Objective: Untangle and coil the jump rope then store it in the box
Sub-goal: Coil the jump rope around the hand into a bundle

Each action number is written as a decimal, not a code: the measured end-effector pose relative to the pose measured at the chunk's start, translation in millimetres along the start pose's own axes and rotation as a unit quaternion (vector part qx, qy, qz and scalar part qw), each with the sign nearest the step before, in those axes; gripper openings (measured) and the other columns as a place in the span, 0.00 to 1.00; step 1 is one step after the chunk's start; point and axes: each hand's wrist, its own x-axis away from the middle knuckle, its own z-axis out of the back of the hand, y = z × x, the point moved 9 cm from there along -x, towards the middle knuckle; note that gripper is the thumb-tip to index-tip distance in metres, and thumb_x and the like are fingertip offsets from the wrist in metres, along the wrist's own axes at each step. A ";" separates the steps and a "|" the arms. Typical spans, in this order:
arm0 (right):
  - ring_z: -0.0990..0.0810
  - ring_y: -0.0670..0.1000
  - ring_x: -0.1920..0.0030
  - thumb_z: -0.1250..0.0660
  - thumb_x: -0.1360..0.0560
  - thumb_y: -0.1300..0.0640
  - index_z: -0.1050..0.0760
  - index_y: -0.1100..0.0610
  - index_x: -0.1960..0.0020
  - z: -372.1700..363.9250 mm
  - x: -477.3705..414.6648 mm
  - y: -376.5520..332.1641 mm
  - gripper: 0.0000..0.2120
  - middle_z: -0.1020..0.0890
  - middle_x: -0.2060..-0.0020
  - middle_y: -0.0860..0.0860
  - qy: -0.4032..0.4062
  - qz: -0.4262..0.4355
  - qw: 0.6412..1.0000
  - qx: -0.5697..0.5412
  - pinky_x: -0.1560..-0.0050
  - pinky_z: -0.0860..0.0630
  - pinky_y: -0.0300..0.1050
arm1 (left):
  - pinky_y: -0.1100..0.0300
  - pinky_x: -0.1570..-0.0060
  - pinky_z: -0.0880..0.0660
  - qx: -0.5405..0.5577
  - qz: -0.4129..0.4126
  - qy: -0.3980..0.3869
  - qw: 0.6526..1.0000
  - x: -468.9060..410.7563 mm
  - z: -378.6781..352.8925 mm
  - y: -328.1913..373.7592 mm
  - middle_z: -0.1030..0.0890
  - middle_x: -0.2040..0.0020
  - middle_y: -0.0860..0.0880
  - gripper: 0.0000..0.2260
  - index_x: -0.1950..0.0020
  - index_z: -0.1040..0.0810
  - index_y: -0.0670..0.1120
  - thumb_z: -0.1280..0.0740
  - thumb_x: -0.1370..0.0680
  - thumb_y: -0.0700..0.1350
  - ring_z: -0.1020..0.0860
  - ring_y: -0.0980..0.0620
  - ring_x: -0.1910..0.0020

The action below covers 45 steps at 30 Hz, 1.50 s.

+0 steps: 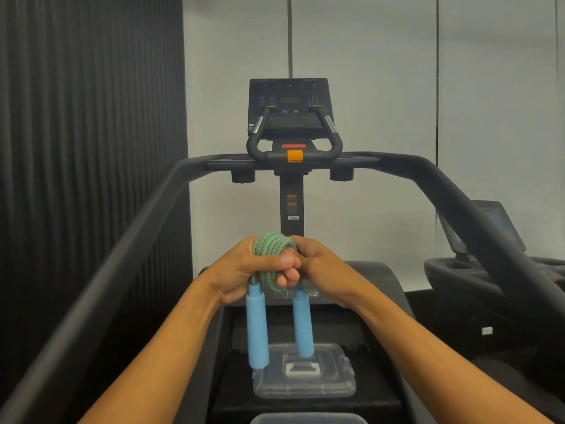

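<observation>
Between both hands, fingers (286,261) clamp the coiled jump rope (273,243), 2 handles (257,328) dangling.

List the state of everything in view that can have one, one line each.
rope: coiled into a bundle, gripped by both hands
left hand: closed on the coil
right hand: closed on the coil
blue handles: hanging down, side by side
clear lid: lying flat on the treadmill belt
box: only its rim shows, contents unseen

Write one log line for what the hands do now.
left hand: grips coiled rope | right hand: grips rope | handles: dangling | lid: below
</observation>
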 end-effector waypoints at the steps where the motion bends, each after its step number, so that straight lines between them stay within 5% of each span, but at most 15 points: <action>1: 0.19 0.50 0.52 0.42 0.16 0.56 0.25 0.63 0.42 0.4 0.5 0.3 0.12 0.18 0.49 0.63 0.010 0.003 1.000 0.021 0.45 0.19 0.51 | 0.61 0.61 0.19 -0.008 0.002 0.003 1.000 0.1 1.2 -0.5 0.15 0.63 0.42 0.06 0.54 0.14 0.37 0.24 0.29 0.38 0.17 0.52 0.68; 4: 0.23 0.50 0.57 0.38 0.23 0.61 0.29 0.60 0.49 0.7 0.8 -4.4 0.04 0.21 0.58 0.55 0.043 0.033 0.993 0.109 0.52 0.22 0.53 | 0.62 0.61 0.19 -0.013 -0.006 0.015 1.000 -1.2 5.6 -2.5 0.15 0.63 0.42 0.09 0.54 0.15 0.36 0.22 0.31 0.40 0.17 0.52 0.68; 6: 0.26 0.49 0.61 0.37 0.25 0.67 0.33 0.59 0.51 -2.6 -0.3 -9.2 0.07 0.23 0.61 0.51 0.052 0.047 0.986 0.150 0.58 0.23 0.53 | 0.63 0.63 0.19 -0.007 -0.019 0.036 0.999 -2.1 8.0 -2.3 0.16 0.65 0.43 0.07 0.56 0.16 0.35 0.23 0.30 0.38 0.19 0.53 0.70; 10: 0.27 0.49 0.61 0.38 0.23 0.66 0.33 0.63 0.50 0.1 0.5 -10.9 0.04 0.22 0.60 0.57 0.075 0.063 0.983 0.154 0.59 0.24 0.53 | 0.65 0.68 0.21 -0.029 -0.042 0.080 0.995 -1.2 12.1 0.4 0.17 0.69 0.43 0.03 0.61 0.16 0.38 0.28 0.28 0.37 0.20 0.53 0.73; 14: 0.26 0.48 0.64 0.41 0.22 0.68 0.32 0.64 0.52 5.3 1.1 -13.8 0.02 0.24 0.63 0.53 0.105 0.068 0.980 0.155 0.66 0.25 0.39 | 0.66 0.73 0.26 -0.056 -0.049 0.124 0.989 -3.4 11.0 -2.4 0.22 0.76 0.45 0.10 0.69 0.18 0.41 0.31 0.28 0.42 0.23 0.54 0.78; 16: 0.22 0.52 0.62 0.37 0.25 0.64 0.32 0.60 0.53 7.0 -2.1 -17.2 0.04 0.22 0.61 0.54 0.106 0.065 0.976 0.177 0.64 0.21 0.45 | 0.65 0.73 0.26 -0.032 -0.048 0.146 0.988 -4.7 14.2 -4.8 0.23 0.77 0.45 0.11 0.71 0.19 0.41 0.32 0.30 0.42 0.25 0.54 0.79; 18: 0.20 0.57 0.58 0.37 0.27 0.62 0.30 0.60 0.52 9.2 -4.0 -17.4 0.04 0.20 0.59 0.56 0.103 0.063 0.971 0.205 0.60 0.21 0.52 | 0.64 0.68 0.24 -0.021 -0.036 0.111 0.993 -6.4 14.3 -4.0 0.20 0.72 0.44 0.09 0.66 0.17 0.39 0.31 0.28 0.41 0.22 0.53 0.74; 22: 0.26 0.50 0.62 0.35 0.26 0.66 0.29 0.63 0.49 9.5 -1.5 -19.7 0.07 0.22 0.60 0.53 0.106 0.079 0.954 0.270 0.64 0.31 0.39 | 0.62 0.61 0.20 -0.058 -0.013 0.051 0.997 -8.4 13.7 -3.3 0.16 0.65 0.42 0.06 0.56 0.16 0.36 0.29 0.25 0.39 0.19 0.51 0.68; 25: 0.28 0.46 0.65 0.36 0.25 0.65 0.30 0.64 0.48 6.8 -2.6 -19.9 0.07 0.23 0.63 0.51 0.090 0.064 0.965 0.240 0.67 0.31 0.35 | 0.63 0.62 0.20 -0.067 -0.035 0.080 0.994 -10.7 15.9 -0.3 0.17 0.67 0.44 0.06 0.59 0.16 0.38 0.27 0.26 0.41 0.20 0.53 0.69; 28: 0.27 0.49 0.63 0.39 0.27 0.64 0.30 0.65 0.46 12.7 -1.6 -17.8 0.10 0.21 0.60 0.56 0.095 0.061 0.971 0.213 0.65 0.29 0.42 | 0.62 0.62 0.19 -0.065 -0.047 0.112 0.990 -10.6 17.7 0.7 0.16 0.67 0.43 0.06 0.59 0.15 0.38 0.28 0.28 0.41 0.20 0.53 0.70; 31: 0.27 0.46 0.64 0.39 0.24 0.65 0.32 0.62 0.47 12.8 1.3 -17.0 0.06 0.22 0.60 0.53 0.115 0.083 0.961 0.238 0.67 0.31 0.35 | 0.61 0.60 0.21 -0.076 -0.061 0.146 0.984 -12.8 19.8 -1.6 0.18 0.67 0.44 0.05 0.59 0.16 0.39 0.28 0.27 0.41 0.21 0.53 0.69; 34: 0.24 0.50 0.63 0.40 0.20 0.63 0.33 0.59 0.47 12.6 -1.1 -16.6 0.03 0.22 0.59 0.53 0.133 0.094 0.951 0.261 0.66 0.30 0.40 | 0.62 0.56 0.22 -0.091 -0.076 0.191 0.974 -14.2 26.3 -3.6 0.17 0.64 0.49 0.04 0.52 0.17 0.42 0.32 0.21 0.38 0.19 0.55 0.63; 38: 0.19 0.59 0.63 0.41 0.17 0.59 0.28 0.60 0.43 23.6 -9.9 -0.6 0.06 0.19 0.56 0.58 0.109 0.050 0.973 0.195 0.60 0.21 0.55 | 0.65 0.59 0.23 -0.087 -0.046 0.210 0.973 -14.0 36.0 -10.0 0.17 0.65 0.54 0.07 0.52 0.18 0.43 0.36 0.20 0.36 0.19 0.58 0.63; 42: 0.20 0.49 0.57 0.33 0.20 0.62 0.22 0.63 0.40 29.6 -12.0 17.8 0.10 0.16 0.53 0.55 0.030 -0.007 1.000 0.005 0.60 0.23 0.39 | 0.42 0.45 0.24 -0.078 -0.013 0.227 0.971 -13.5 48.8 -18.0 0.16 0.53 0.39 0.06 0.45 0.20 0.38 0.34 0.19 0.38 0.19 0.43 0.53; 45: 0.23 0.50 0.58 0.33 0.20 0.60 0.21 0.66 0.43 30.6 -13.2 30.6 0.11 0.17 0.55 0.55 0.030 -0.036 0.998 -0.043 0.60 0.25 0.39 | 0.46 0.46 0.21 -0.068 -0.008 0.252 0.965 -14.4 55.3 -25.4 0.17 0.48 0.37 0.12 0.39 0.25 0.35 0.33 0.20 0.38 0.18 0.44 0.52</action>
